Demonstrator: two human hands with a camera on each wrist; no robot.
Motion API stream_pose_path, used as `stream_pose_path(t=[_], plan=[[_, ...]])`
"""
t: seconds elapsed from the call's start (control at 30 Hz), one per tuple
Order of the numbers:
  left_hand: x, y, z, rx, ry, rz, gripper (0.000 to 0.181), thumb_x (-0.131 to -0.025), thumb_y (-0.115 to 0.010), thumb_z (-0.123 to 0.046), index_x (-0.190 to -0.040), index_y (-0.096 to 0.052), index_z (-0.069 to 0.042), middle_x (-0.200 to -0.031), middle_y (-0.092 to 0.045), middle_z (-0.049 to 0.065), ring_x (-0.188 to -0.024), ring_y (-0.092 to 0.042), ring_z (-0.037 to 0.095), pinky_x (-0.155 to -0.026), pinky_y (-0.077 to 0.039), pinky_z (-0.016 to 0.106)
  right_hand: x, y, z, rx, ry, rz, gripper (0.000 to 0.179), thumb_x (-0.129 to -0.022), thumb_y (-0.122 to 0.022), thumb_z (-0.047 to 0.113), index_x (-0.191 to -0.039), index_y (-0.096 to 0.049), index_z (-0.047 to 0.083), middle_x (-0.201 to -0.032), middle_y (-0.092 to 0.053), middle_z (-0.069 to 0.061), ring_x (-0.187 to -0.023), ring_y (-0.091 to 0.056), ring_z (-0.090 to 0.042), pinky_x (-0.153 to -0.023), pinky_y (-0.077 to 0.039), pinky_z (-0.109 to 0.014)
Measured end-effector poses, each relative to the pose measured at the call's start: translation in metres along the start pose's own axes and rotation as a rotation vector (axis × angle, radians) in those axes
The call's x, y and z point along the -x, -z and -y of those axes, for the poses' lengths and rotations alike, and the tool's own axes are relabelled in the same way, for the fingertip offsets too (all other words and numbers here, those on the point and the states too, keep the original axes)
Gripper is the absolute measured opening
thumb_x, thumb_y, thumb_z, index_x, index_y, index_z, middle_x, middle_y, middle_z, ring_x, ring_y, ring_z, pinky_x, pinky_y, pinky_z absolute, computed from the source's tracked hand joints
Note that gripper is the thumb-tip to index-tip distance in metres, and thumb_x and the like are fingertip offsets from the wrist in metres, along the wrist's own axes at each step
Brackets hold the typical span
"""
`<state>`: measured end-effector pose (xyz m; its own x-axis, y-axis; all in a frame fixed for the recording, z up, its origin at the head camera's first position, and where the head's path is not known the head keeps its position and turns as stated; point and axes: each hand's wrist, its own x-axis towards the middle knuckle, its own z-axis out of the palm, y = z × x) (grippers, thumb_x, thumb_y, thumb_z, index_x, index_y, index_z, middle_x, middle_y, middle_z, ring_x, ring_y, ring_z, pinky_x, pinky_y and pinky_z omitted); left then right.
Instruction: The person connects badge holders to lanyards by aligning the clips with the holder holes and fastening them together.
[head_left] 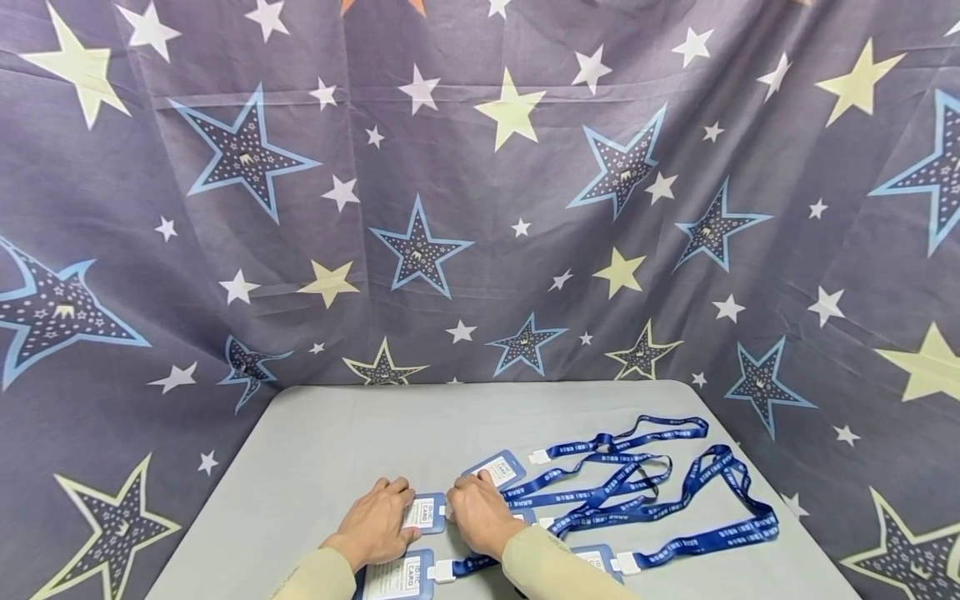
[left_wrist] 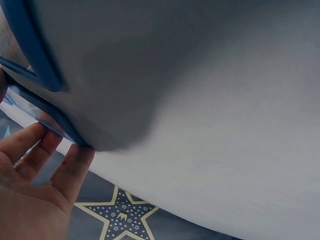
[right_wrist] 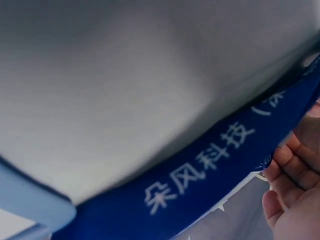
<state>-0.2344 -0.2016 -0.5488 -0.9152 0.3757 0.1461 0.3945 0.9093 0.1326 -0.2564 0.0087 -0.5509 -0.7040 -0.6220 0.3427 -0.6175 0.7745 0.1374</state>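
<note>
My left hand (head_left: 378,520) pinches a blue-framed ID card holder (head_left: 429,512) by its edges. In the left wrist view, fingertips (left_wrist: 75,155) touch the border of this card holder (left_wrist: 62,120). At its other end, where a white clip shows, my right hand (head_left: 483,512) grips the blue lanyard. The right wrist view has this hand (right_wrist: 297,185) at the far part of a printed blue lanyard (right_wrist: 200,165). Just in front of my left hand lies another card holder (head_left: 397,577), its white clip (head_left: 444,571) joined to a lanyard partly hidden beneath my right forearm.
Beyond my right hand lies a card holder (head_left: 504,468); another (head_left: 597,557) is near my right sleeve. Several blue lanyards (head_left: 637,500) spread in loops over the right side of the grey table (head_left: 315,442). A star-patterned cloth (head_left: 450,167) hangs behind.
</note>
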Motion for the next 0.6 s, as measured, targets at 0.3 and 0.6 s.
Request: stream_pose_path(t=[0.3,0.6], plan=[[0.0007,0.0004,0.0005,0.009,-0.003,0.011,0.062,-0.083,-0.081,-0.042,-0.128,-0.066,-0.001,-0.124,-0.062,0.008,-0.111,-0.057,0.027,-0.099,-0.053,0.048,0.0007,-0.0004,-0.0014,0.003,-0.008,0.031,0.013,-0.080,-0.083,0.026,-0.083,-0.072,0.021,-0.078,-0.059,0.011,-0.080,-0.056,-0.008,-0.074,-0.037,-0.027],[0.0006,0.0014,0.0012,0.009,-0.002,0.021,0.063,-0.083,-0.081,-0.042,-0.128,-0.066,-0.001,-0.124,-0.062,0.008,-0.112,-0.057,0.027,-0.098,-0.053,0.049,0.0017,0.0008,-0.0021,-0.009,-0.029,0.058,0.012,-0.084,-0.081,0.030,-0.084,-0.072,0.022,-0.081,-0.062,0.012,-0.082,-0.058,-0.008,-0.075,-0.036,-0.028]])
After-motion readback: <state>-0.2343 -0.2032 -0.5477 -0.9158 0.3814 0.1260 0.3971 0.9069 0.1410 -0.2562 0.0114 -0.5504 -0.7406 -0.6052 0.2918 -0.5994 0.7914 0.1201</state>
